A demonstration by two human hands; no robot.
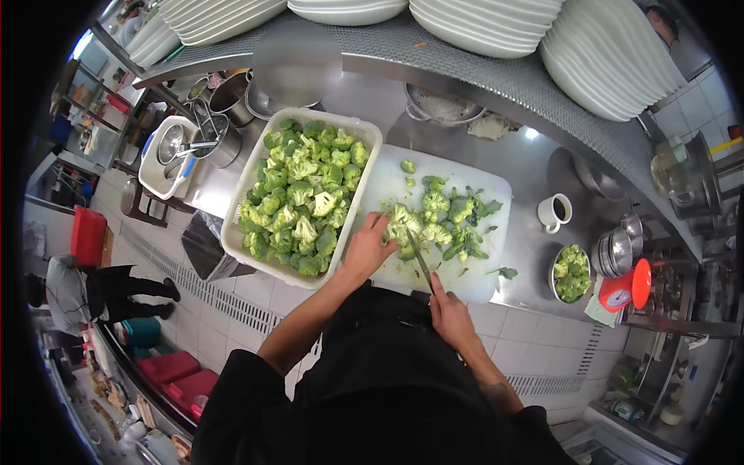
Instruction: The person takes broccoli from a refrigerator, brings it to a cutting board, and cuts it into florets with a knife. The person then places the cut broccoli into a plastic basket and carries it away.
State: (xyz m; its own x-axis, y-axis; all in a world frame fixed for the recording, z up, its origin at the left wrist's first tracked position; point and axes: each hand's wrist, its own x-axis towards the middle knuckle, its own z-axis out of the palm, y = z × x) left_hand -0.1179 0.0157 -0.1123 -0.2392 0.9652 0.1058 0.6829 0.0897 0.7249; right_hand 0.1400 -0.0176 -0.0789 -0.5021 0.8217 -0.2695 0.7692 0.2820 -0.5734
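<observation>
My right hand point(451, 314) grips a kitchen knife point(421, 263), its blade pointing away from me over the white cutting board point(488, 275). The tip of the blade lies against a head of broccoli point(404, 221) on the board. My left hand point(367, 249) has its fingers curled at the near left side of that broccoli; its fingertips are partly hidden among the florets. More broccoli with leaves point(461, 213) lies right of the blade, and small cut bits point(408, 167) are scattered behind. To the left, a white basket point(235, 208) is heaped with cut florets point(302, 194).
Right of the board stand a white mug point(554, 213) with dark liquid, a bowl of florets point(572, 273), stacked metal bowls point(616, 252) and a red scale point(616, 297). A shelf point(372, 48) with stacked plates point(484, 23) overhangs the back. Another person point(81, 291) stands at far left.
</observation>
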